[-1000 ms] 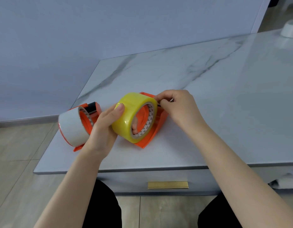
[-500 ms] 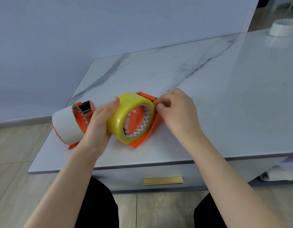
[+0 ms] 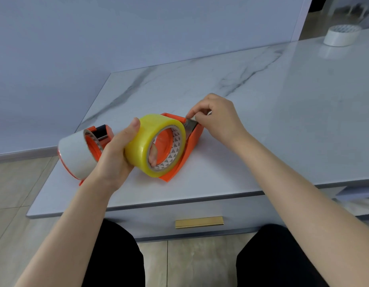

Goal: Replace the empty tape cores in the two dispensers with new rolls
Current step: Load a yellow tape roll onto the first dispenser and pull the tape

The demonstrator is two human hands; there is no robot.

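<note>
The marble tabletop carries two orange dispensers near its front edge. The left dispenser holds a white roll. On the right dispenser sits the yellow roll, gripped by my left hand, fingers curled through its core. My right hand pinches the tape end.

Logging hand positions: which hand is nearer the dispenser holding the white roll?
Left. The left hand lies just beside the white-roll dispenser; the right hand pinches at the other dispenser's cutter end.
</note>
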